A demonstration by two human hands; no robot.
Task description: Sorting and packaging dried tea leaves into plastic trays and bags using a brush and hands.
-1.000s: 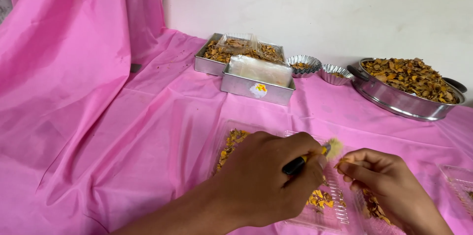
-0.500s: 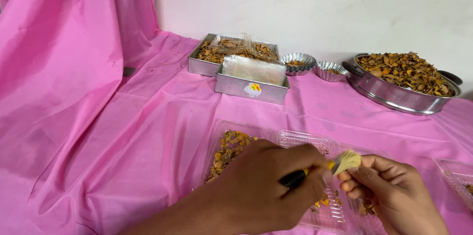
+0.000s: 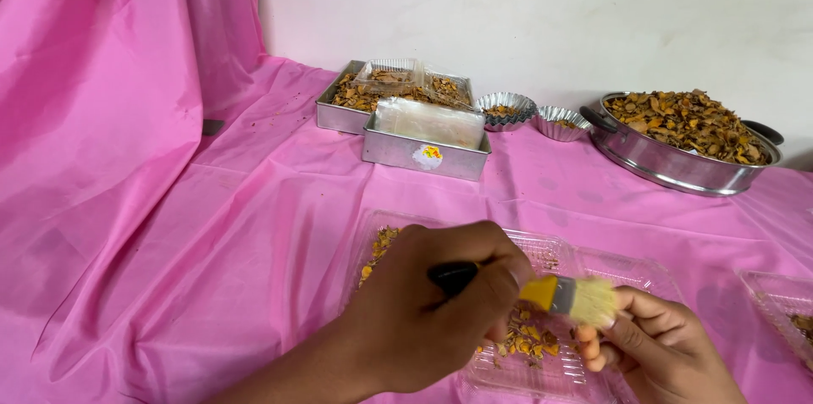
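Observation:
My left hand (image 3: 432,311) grips a small brush (image 3: 576,296) with a black handle, a yellow band and pale bristles. The bristles rest against the fingertips of my right hand (image 3: 660,353), whose fingers are curled together; whether it pinches something small I cannot tell. Both hands hover over a clear plastic tray (image 3: 550,247) on the pink cloth. Yellow-brown dried pieces (image 3: 525,340) lie in the tray, partly hidden by my left hand.
At the back stand two rectangular metal tins (image 3: 423,154) (image 3: 339,112), two small fluted metal cups (image 3: 506,107) (image 3: 563,120) and a large round pan (image 3: 677,167) heaped with dried pieces. Another clear tray (image 3: 783,298) sits at the right edge. Pink cloth (image 3: 127,116) hangs at the left.
The brush has swung from pointing up between my hands to lying level, with its bristles now on my right fingertips. Both hands have shifted slightly lower and to the right.

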